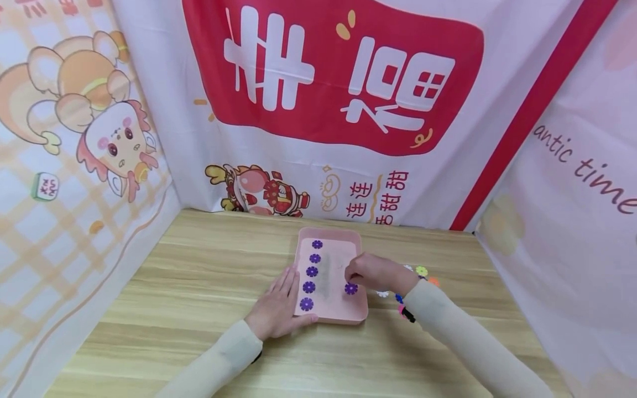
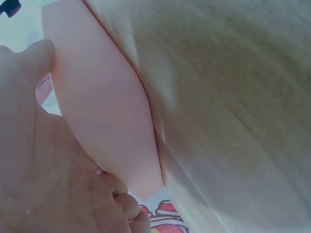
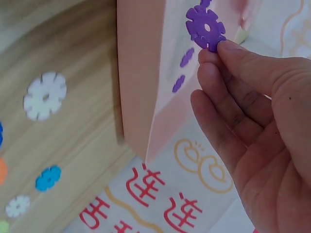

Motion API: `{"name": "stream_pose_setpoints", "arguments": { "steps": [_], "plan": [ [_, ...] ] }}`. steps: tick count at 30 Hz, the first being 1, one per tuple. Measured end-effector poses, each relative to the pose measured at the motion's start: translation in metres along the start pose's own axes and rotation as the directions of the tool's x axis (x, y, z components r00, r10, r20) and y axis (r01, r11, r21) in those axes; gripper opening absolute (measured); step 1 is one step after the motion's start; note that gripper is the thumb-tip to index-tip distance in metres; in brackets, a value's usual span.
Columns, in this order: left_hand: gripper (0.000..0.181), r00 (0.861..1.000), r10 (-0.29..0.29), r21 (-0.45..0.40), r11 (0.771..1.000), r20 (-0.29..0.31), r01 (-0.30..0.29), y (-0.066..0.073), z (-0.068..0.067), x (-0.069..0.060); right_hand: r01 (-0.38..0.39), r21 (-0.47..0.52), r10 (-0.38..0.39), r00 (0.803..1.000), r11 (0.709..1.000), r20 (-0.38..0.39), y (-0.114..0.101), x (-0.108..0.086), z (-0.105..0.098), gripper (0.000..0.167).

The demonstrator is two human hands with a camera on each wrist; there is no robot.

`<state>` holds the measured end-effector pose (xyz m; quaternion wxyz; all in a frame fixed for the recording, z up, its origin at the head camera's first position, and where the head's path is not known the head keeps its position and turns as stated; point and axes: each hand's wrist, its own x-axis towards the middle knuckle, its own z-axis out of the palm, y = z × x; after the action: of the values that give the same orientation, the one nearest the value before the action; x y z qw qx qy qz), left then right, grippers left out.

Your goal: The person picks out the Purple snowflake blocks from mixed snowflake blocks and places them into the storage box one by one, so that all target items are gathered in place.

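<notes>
At the tray [image 1: 343,319], pinching a disc [image 3: 197,28] by the rim with right hand [image 1: 374,271]; now lower flat, bracing with a straight-fingered left hand [image 1: 277,308].

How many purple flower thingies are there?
6. Five purple flower pieces make a line along the left side of the pink tray, and one is pinched in the right hand. The right arm might hide more beside the tray.
</notes>
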<state>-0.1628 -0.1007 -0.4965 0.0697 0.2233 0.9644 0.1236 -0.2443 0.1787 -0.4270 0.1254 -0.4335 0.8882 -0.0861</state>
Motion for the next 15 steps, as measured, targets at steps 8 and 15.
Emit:
{"name": "stream_pose_setpoints", "arguments": {
  "steps": [8,15],
  "plan": [
    [0.118,1.000,0.006,0.008,1.000,-0.003,-0.006,-0.002,0.002,-0.001,-0.017,-0.040,0.019,0.999,0.999,0.046,-0.006,0.009,0.019,0.012],
    [0.115,1.000,0.017,-0.006,1.000,-0.015,-0.017,-0.002,0.002,0.001,0.018,-0.079,-0.013,0.998,0.997,0.055,-0.006,0.011,0.027,0.012]
  ]
}}
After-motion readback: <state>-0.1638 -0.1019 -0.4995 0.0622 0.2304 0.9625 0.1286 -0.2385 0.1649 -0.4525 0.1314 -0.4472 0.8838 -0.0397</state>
